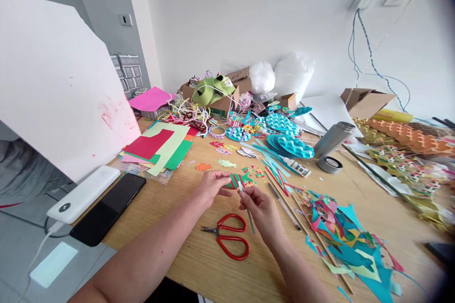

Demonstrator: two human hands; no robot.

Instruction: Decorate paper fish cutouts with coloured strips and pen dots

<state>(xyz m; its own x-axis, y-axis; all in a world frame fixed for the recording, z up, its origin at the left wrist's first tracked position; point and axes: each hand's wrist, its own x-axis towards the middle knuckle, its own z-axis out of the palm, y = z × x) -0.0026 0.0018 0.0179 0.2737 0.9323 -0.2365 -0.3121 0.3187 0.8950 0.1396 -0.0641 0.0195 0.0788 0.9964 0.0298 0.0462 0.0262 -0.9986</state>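
Note:
Between the fingers of my left hand [212, 187] is a green paper fish [234, 181] with red stripes, held a little above the table. My right hand [259, 206] pinches a narrow light-blue paper strip [250, 220], its upper end lying against the fish. Below both hands lie red-handled scissors [231, 236], blades pointing left. Beyond the hands rest an orange paper fish [204, 166], a pale green paper fish [227, 163] and several other small cut fish. Small colourful paper bits [258, 170] are scattered just behind the held fish.
Coloured paper sheets [170, 147] are stacked at left, near a black phone [110, 208] and a white power bank [83, 194]. At right stand a metal flask [334, 139] and a tape roll [330, 164]. Paper scraps [355, 241] pile up at front right, beside thin wooden sticks [330, 255].

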